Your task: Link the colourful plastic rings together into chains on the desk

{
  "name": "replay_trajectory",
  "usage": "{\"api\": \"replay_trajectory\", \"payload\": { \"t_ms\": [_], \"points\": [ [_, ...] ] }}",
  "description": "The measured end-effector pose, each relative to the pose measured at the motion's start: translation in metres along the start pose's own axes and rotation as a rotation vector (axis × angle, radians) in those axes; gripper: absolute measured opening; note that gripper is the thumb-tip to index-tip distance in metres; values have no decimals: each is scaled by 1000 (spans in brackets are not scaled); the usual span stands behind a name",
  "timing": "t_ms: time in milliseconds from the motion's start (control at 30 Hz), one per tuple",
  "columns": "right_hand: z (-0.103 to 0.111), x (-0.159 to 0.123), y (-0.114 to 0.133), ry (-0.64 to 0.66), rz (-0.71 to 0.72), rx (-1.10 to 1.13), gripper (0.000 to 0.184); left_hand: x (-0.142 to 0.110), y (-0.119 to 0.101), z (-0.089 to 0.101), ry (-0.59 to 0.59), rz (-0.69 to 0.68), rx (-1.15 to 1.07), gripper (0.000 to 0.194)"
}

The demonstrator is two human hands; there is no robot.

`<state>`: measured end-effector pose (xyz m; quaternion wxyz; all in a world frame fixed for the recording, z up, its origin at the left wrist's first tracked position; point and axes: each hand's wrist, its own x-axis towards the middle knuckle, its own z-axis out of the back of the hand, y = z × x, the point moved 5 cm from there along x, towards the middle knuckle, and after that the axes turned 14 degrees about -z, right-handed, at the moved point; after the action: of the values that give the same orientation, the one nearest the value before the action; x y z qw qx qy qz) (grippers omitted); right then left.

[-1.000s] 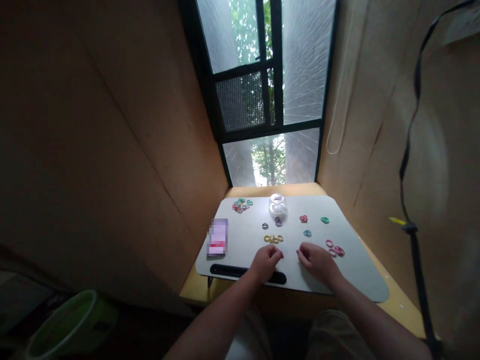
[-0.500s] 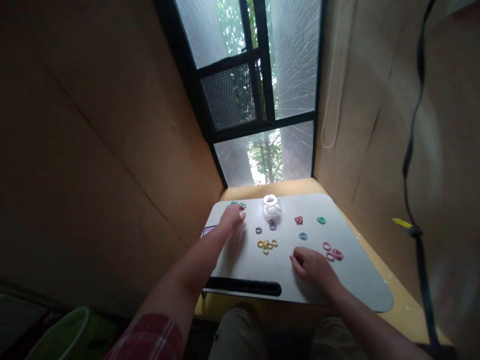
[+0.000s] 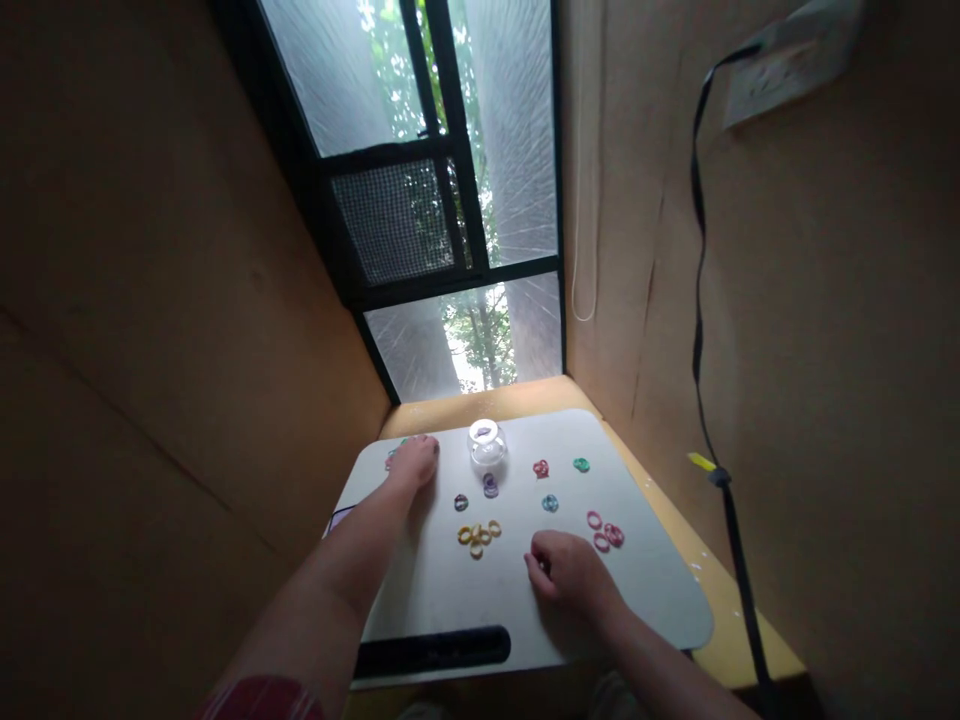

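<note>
My left hand (image 3: 417, 460) is at the board's far left, fingers curled down beside a small pile of green and pink hair-tie-like rings (image 3: 391, 458) that it partly covers. Whatever its fingers hold, if anything, is hidden. Near the front, my right hand (image 3: 570, 572) rests as a loose fist on the white lap-desk top (image 3: 450, 600); its grip is hidden too. Between the hands lie yellow rings (image 3: 478, 538), dark rings (image 3: 461, 503) and purple rings (image 3: 490, 486). Pink rings (image 3: 606, 533) and blue rings (image 3: 550, 503) are close to my right hand.
A clear round jar (image 3: 487, 444) stands at the back middle. Red rings (image 3: 541, 468) and green rings (image 3: 581, 465) lie right of it. A black slot (image 3: 435, 650) runs along the front edge. A dark strap (image 3: 699, 300) hangs down the right wall.
The view has shifted, so the board appears further left and lower. My left hand has turned slightly and its fingers look more curled by the far-left rings. My right fist stays put on the board.
</note>
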<state>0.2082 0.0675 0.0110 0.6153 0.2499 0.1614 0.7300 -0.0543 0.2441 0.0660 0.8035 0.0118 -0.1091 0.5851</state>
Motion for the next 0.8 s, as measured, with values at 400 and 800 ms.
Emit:
{"api": "replay_trajectory", "payload": {
  "t_ms": [400,800],
  "points": [
    [3,-3,0,-26,-52,5,17,-27,-31,30,-32,-47,7,20],
    [14,-6,5,-83,-46,116,23,-179,-136,1,-191,-219,-792,17]
  ]
}}
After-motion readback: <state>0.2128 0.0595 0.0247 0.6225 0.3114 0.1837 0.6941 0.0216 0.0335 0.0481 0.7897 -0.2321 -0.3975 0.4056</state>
